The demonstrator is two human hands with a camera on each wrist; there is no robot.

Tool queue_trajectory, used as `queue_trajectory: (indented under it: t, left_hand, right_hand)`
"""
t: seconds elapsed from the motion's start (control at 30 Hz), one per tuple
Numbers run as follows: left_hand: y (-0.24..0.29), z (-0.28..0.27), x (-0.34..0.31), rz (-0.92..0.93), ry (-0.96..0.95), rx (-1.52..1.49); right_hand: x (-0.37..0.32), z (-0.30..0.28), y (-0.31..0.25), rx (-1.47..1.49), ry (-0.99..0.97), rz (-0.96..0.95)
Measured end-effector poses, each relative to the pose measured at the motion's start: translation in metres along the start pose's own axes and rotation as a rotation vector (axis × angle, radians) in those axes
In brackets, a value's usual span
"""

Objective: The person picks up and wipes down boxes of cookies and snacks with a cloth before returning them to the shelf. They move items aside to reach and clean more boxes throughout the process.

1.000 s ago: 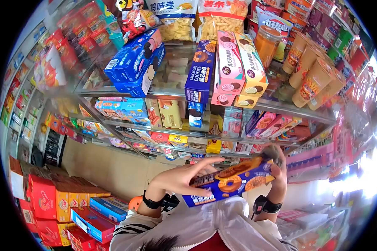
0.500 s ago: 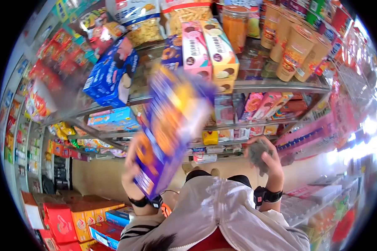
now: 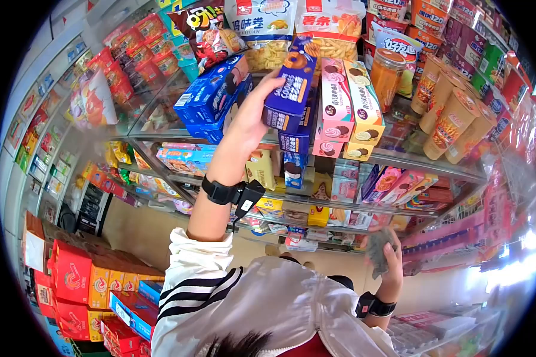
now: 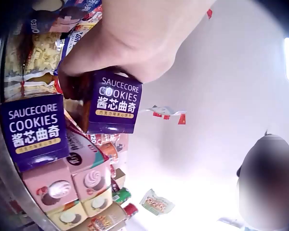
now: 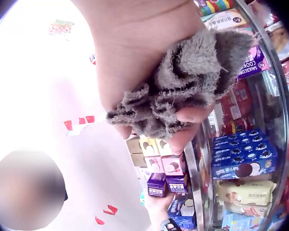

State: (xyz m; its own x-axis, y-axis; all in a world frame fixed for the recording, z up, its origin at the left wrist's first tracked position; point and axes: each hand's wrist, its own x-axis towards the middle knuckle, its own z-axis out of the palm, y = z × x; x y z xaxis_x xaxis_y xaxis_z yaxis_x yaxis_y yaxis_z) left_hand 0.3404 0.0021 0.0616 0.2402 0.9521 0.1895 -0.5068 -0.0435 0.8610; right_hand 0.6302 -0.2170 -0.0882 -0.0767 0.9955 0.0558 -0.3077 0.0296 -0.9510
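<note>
In the head view, the purple Saucecore Cookies box [image 3: 292, 77] sits near 12 o'clock above the glass shelf [image 3: 420, 159], its printed end towards the wearer, and the left hand [image 3: 255, 116] grips it from its 8 o'clock side; it looks light, with stiff but thin card, probably a little slippery where glossy, so a firm hold across the long sides seems better than a squeeze at the middle, which could dent the card and crack the biscuits (presumably brittle ones). The left forearm [image 3: 231, 157] slants up towards 1 o'clock, well forward of the body, while the right hand [image 3: 392, 256] is held lower, out at 4 o'clock, with a crumpled grey cloth [image 3: 377, 253]. In the left wrist view, the left hand comes over the box from 12 o'clock, bent at the wrist, fingers curled down its far side; their tips are hidden, and a matching Saucecore box [image 4: 36, 130] is near it at 8 o'clock. Whether the gripped box bears on anything beneath, I cannot tell. In the right wrist view, the right hand has its fingers curled round the bunched cloth, which looks soft, limp and fuzzy, easy to take anywhere in its folds and hard to harm; the gripped box shows small near 6 o'clock, just above the left hand, with blue Oreo boxes [image 5: 243, 156] over at 4 o'clock
</note>
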Motion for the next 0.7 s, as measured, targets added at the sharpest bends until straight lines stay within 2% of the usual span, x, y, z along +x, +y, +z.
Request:
queue_trajectory:
  t: [0.1, 0.23, 0.3, 0.33, 0.37, 0.43, 0.47, 0.53, 0.7]
  left_hand:
    - [-0.007, 0.004, -0.003, -0.068, 0.064, 0.04]
    - [-0.017, 0.001, -0.006, -0.064, 0.119, 0.135]
    - [-0.025, -0.009, -0.011, -0.007, 0.085, 0.188]
    - [-0.03, -0.004, -0.02, 0.165, 0.057, 0.312]
    - [-0.04, -0.005, -0.029, 0.306, 0.137, 0.485]
    - [-0.066, -0.01, -0.035, 0.556, 0.106, 0.668]
    - [-0.071, -0.01, -0.038, 0.558, 0.103, 0.666]
    - [-0.075, -0.008, -0.045, 0.601, 0.196, 1.032]
    - [-0.082, -0.016, -0.044, 0.579, 0.248, 1.051]
  right_hand:
    - [-0.003, -0.002, 0.001, 0.014, 0.027, 0.01]
    - [0.0, -0.004, 0.006, 0.041, 0.035, 0.014]
    - [0.003, -0.005, 0.008, 0.077, 0.024, 0.004]
    - [0.006, -0.004, 0.007, 0.077, 0.026, -0.003]
    - [0.008, -0.003, 0.006, 0.082, 0.015, 0.0]
    - [0.011, 0.001, 0.005, 0.088, 0.008, 0.0]
    - [0.012, 0.003, 0.003, 0.087, 0.009, 0.01]
    - [0.013, 0.005, 0.002, 0.081, 0.006, 0.025]
    - [0.018, 0.005, 0.008, 0.061, -0.017, 0.04]
